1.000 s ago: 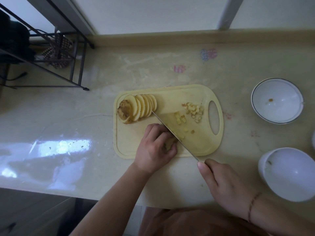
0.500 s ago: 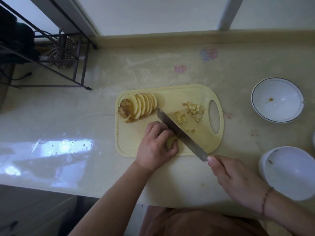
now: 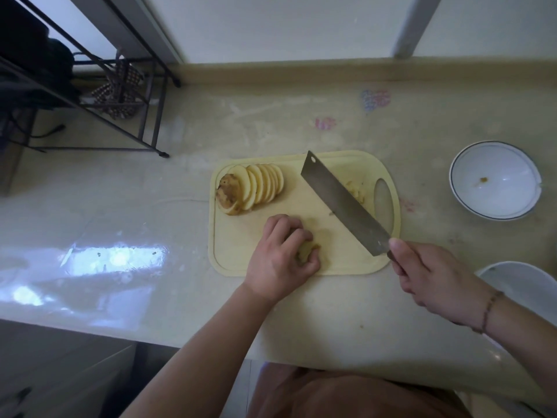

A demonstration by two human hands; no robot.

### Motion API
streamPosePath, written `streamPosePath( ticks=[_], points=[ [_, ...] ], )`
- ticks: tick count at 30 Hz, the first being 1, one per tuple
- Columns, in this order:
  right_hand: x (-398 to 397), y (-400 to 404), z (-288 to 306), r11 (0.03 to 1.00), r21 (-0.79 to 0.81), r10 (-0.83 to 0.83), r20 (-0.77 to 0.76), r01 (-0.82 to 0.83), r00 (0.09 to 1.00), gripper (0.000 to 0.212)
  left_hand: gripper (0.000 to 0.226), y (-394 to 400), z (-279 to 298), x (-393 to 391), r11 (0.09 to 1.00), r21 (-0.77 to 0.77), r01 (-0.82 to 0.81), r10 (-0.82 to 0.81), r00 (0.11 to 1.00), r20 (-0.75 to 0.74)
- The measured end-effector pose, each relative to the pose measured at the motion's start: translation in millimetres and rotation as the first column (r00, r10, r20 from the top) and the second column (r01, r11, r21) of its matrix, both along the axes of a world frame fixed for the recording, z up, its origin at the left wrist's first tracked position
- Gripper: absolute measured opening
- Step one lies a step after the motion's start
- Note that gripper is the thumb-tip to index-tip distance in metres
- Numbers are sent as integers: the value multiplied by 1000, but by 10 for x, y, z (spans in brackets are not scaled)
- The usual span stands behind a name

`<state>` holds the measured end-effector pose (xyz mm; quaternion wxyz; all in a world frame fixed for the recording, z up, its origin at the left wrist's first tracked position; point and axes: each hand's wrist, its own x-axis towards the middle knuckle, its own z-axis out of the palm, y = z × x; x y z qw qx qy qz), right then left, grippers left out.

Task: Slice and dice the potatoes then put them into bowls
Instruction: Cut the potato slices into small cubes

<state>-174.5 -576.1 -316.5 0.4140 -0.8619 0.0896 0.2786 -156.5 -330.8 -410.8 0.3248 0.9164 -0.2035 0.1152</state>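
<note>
My left hand (image 3: pixel 280 260) curled over a small piece of potato (image 3: pixel 307 250), fingers bent round it, pinning it to the cutting board (image 3: pixel 241 236). To its right my right hand (image 3: pixel 434 282) gripped the handle of the cleaver (image 3: pixel 343 206), whose flat blade slanted up and away from that grip across the board. Past the blade's far side lay what looked like diced bits (image 3: pixel 357 191), mostly hidden. Beyond my left knuckles leaned a fanned row of potato slices (image 3: pixel 256 188). Farther right of the knife hand stood 2 white bowls: 1 (image 3: pixel 494 179) beyond it, 1 (image 3: pixel 524 285) just beside my wrist, partly cut off.
</note>
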Motion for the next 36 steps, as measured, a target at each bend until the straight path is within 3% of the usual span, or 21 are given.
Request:
streamPosePath(
  ticks=[7, 14, 36],
  points=[
    [-49, 121, 142, 1000, 9, 20, -23, -19, 1000, 60, 19, 26, 36, -40, 999, -34, 15, -15, 1000, -7],
    [-367, 202, 148, 993, -37, 114, 49, -112, 992, 74, 16, 80, 37, -120, 998, -61, -19, 20, 1000, 22],
    [-505, 301, -72, 981, -85, 183, 108, -174, 977, 60, 18, 70, 73, -98, 993, -115, -6, 3, 1000, -30]
  ],
)
